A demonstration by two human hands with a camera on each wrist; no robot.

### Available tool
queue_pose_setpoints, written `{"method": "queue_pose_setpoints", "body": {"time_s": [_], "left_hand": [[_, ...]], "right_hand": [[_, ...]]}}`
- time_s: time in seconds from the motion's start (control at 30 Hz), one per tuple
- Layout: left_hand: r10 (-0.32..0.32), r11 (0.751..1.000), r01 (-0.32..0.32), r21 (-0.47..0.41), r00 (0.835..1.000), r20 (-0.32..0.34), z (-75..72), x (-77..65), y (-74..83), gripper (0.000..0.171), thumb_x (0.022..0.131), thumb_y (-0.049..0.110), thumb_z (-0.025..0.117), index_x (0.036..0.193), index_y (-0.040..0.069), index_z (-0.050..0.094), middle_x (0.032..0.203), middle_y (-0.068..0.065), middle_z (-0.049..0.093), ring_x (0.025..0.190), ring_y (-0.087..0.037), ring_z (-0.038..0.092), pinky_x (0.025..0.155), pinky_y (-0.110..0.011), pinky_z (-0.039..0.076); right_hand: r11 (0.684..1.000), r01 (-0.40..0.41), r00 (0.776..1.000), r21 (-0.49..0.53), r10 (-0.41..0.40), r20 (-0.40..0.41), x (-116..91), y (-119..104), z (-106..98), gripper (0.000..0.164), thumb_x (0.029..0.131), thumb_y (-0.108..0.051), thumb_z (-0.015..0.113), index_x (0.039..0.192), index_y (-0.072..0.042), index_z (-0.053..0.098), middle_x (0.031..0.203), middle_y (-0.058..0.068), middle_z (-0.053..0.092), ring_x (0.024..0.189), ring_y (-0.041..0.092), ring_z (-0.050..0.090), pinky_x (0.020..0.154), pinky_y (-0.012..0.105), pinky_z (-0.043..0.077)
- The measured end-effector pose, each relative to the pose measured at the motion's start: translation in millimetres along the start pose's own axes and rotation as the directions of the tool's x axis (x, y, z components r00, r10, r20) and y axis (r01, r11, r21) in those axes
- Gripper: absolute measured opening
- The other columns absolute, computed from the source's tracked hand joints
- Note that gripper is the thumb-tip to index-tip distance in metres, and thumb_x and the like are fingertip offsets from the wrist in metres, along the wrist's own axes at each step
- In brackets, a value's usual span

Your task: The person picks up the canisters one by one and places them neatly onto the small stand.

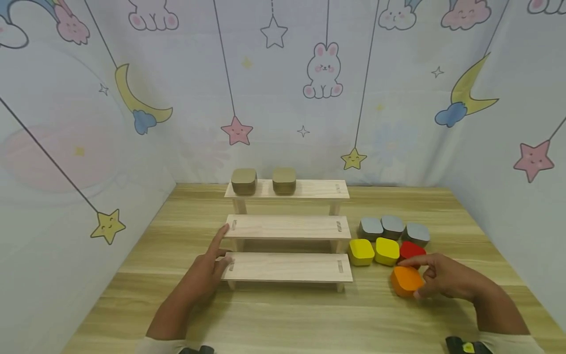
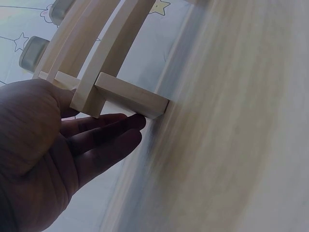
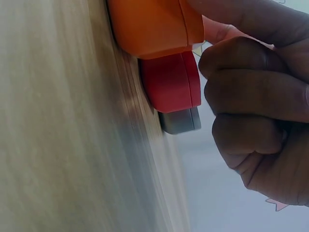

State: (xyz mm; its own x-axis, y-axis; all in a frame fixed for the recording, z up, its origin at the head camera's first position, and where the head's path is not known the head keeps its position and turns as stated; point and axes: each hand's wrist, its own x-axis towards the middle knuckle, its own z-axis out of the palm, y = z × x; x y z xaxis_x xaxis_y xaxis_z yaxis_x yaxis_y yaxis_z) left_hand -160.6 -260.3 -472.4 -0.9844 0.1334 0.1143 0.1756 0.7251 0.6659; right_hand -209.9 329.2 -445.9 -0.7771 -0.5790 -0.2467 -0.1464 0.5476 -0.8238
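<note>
On the worktop [image 1: 265, 317], toward its back edge, stands the stepped shelf [image 1: 287, 226]; its top step bears the end block [image 1: 244, 182] near the left corner and the inner block [image 1: 284, 181] to the right of that; right of the shelf lie three rear blocks [image 1: 392, 227]; before them, the side-by-side pair [image 1: 361, 252], with the lone block [image 1: 412, 250] at its right; before that, the front block [image 1: 406, 281]; the right hand [image 1: 448, 277] at its right; at the shelf's left end, the left hand [image 1: 204, 275].

The left hand [image 1: 208, 269] and right hand [image 1: 448, 276] are bare, the left sleeve [image 1: 162, 345] and right sleeve [image 1: 510, 342] off-white; a black left wristpiece [image 1: 205, 350] shows partly, the black right wristpiece [image 1: 455, 345] bearing a yellow-green patch [image 1: 468, 347]
</note>
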Motion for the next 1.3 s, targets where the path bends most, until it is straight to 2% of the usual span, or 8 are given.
{"method": "queue_pose_setpoints", "body": {"time_s": [0.23,0.43,0.67,0.77,0.87,1.0,1.17,1.3], "left_hand": [[0.0,1.0,0.0,0.003,1.0,0.005,-0.2,0.0,-1.4,0.082,0.115,0.014,0.055,0.176,0.034,0.004,0.143,-0.029,0.07,0.125,-0.046,0.073,0.11,-0.068,0.054],[0.015,1.0,-0.015,0.004,1.0,0.003,0.6,-0.4,-2.5,0.081,0.115,0.014,0.054,0.176,0.033,0.004,0.142,-0.029,0.07,0.127,-0.047,0.072,0.11,-0.069,0.054],[0.01,1.0,-0.01,0.011,1.0,0.003,0.5,-0.3,-1.8,0.081,0.115,0.014,0.054,0.176,0.033,0.004,0.143,-0.03,0.069,0.127,-0.048,0.072,0.11,-0.069,0.053],[0.013,1.0,-0.013,0.015,1.0,0.003,-0.2,-0.8,-1.9,0.082,0.115,0.014,0.054,0.176,0.033,0.003,0.143,-0.031,0.069,0.128,-0.049,0.071,0.111,-0.07,0.053],[0.015,1.0,-0.015,0.018,1.0,0.002,-1.0,-1.4,-1.1,0.081,0.115,0.013,0.054,0.176,0.031,0.004,0.143,-0.031,0.069,0.128,-0.049,0.071,0.111,-0.07,0.053],[-0.007,1.0,0.007,0.014,1.0,0.006,-2.3,-2.0,1.2,0.081,0.115,0.013,0.054,0.176,0.032,0.004,0.143,-0.03,0.069,0.127,-0.049,0.072,0.111,-0.069,0.052],[-0.023,1.0,0.023,0.0,1.0,0.012,-2.5,-1.7,3.6,0.081,0.115,0.014,0.054,0.176,0.034,0.004,0.144,-0.03,0.069,0.126,-0.047,0.073,0.111,-0.069,0.053],[-0.027,1.0,0.026,0.0,1.0,0.015,-1.9,-1.0,4.0,0.082,0.115,0.014,0.055,0.176,0.035,0.004,0.144,-0.03,0.069,0.125,-0.046,0.074,0.111,-0.068,0.053]], "right_hand": [[1.0,0.002,1.0,0.009,-0.002,0.02,1.2,-0.2,3.1,0.069,0.086,-0.006,0.086,0.147,0.01,0.059,0.065,-0.01,0.044,0.054,0.002,0.04,0.05,0.02,0.037],[1.0,0.019,0.999,-0.012,-0.019,0.036,1.1,-0.9,4.0,0.065,0.087,-0.009,0.086,0.145,0.008,0.06,0.067,-0.01,0.046,0.055,0.001,0.042,0.051,0.02,0.037],[0.999,0.027,0.998,0.042,-0.029,0.055,-0.2,-3.9,3.0,0.06,0.092,-0.008,0.081,0.146,0.005,0.06,0.064,-0.011,0.046,0.049,0.001,0.037,0.046,0.018,0.036],[0.997,0.047,0.997,0.064,-0.051,0.06,-0.9,-7.2,2.9,0.06,0.093,-0.006,0.079,0.148,0.007,0.058,0.071,-0.008,0.056,0.05,0.0,0.038,0.046,0.019,0.036],[0.992,0.101,0.992,0.081,-0.106,0.067,-1.3,-11.1,3.0,0.06,0.095,-0.004,0.076,0.15,0.01,0.055,0.08,-0.005,0.065,0.051,-0.001,0.039,0.045,0.019,0.038],[0.982,0.168,0.983,0.09,-0.173,0.053,-2.6,-17.6,3.8,0.06,0.098,-0.002,0.074,0.152,0.013,0.05,0.081,-0.008,0.067,0.047,0.002,0.033,0.042,0.018,0.037],[0.985,0.166,0.986,0.05,-0.166,-0.004,-4.3,-27.5,3.0,0.066,0.102,-0.007,0.073,0.158,0.009,0.044,0.084,-0.003,0.07,0.046,0.003,0.032,0.041,0.02,0.039],[0.975,0.221,0.974,-0.04,-0.222,-0.04,-1.9,-36.1,1.4,0.062,0.102,-0.007,0.074,0.158,0.005,0.048,0.092,0.001,0.071,0.054,0.0,0.044,0.046,0.024,0.046]]}}
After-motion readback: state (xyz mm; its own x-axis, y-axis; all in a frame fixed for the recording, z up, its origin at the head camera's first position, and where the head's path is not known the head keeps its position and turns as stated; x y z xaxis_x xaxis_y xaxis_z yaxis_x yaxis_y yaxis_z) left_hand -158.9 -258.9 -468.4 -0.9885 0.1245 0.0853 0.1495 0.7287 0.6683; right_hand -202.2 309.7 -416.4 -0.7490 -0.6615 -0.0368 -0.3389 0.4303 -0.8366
